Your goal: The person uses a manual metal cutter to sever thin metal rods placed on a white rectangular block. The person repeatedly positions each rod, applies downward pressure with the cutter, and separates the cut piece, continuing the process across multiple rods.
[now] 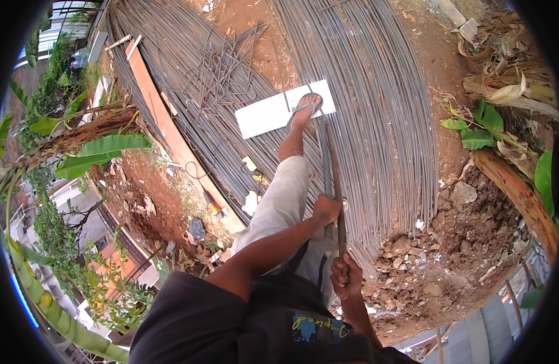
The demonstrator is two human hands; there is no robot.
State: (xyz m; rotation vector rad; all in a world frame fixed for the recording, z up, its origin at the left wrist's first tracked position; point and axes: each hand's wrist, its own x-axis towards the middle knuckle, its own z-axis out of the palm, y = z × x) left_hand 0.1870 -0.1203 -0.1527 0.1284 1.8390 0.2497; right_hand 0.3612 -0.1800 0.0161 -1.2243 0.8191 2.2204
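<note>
My left hand [326,210] is closed around a long grey pipe [327,164], partway up from its lower end. My right hand [346,276] grips the lower end of a brown metal bar [336,170] that runs close beside the pipe. Pipe and bar draw together at their far ends, near my sandalled foot [306,108]; whether they are joined there I cannot tell. My foot presses on a white board [261,118] lying across a wide bed of long steel rebars [376,121]. A thin rod crosses the board beside the foot.
Bent rebar pieces [231,67] lie heaped at the far left of the bed. A wooden plank [164,121] runs along the left, with a yellow-and-black tool [213,205] near its lower end. Rubble [461,242] and a banana trunk [522,194] stand to the right.
</note>
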